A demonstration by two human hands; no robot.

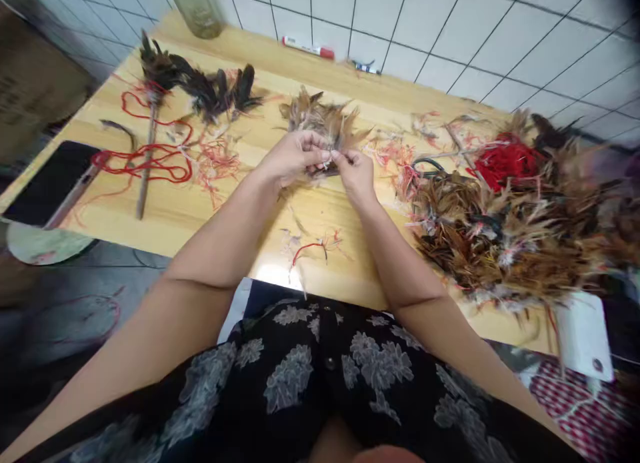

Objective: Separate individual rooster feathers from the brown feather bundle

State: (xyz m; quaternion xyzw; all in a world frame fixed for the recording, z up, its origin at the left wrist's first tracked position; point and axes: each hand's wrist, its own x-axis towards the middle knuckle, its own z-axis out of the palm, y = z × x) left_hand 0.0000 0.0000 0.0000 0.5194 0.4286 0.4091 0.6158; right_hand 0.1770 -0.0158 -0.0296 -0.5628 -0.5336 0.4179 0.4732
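Note:
My left hand (294, 157) and my right hand (356, 171) meet over the middle of a wooden table (210, 209), both pinched shut on a small bundle of brown feathers (323, 121) that fans out away from me. The fingertips touch at the bundle's base. A large heap of brown feathers (510, 236) lies just right of my right hand, with a mass of red string (505, 161) on top of it.
Dark feathers (200, 86) and a feather stick with red cord (150, 157) lie at the left. A black phone (47, 181) rests at the left edge. Scissors (429, 166), a red-capped marker (307, 48) and a jar (196, 9) are near the tiled wall.

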